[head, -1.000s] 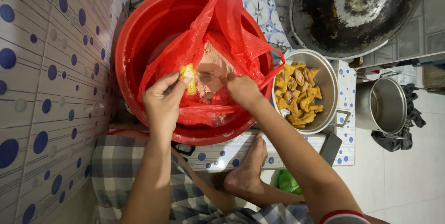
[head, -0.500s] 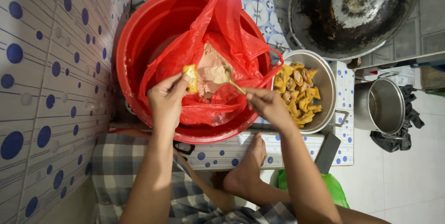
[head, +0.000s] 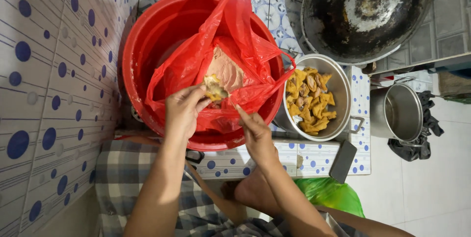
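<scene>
The left hand [head: 184, 112] pinches a yellowish piece of food [head: 215, 89] between thumb and fingers, over the red bag [head: 235, 50] that lies in the red basin [head: 157, 36]. The piece is lumpy; its long axis runs roughly from the fingers toward the pot [head: 338, 119] of yellow pieces just right of the basin. The right hand [head: 255, 134] rests at the basin's near rim, fingers half spread, forefinger pointing up against the bag. A black wok [head: 368, 45] sits beyond the pot.
</scene>
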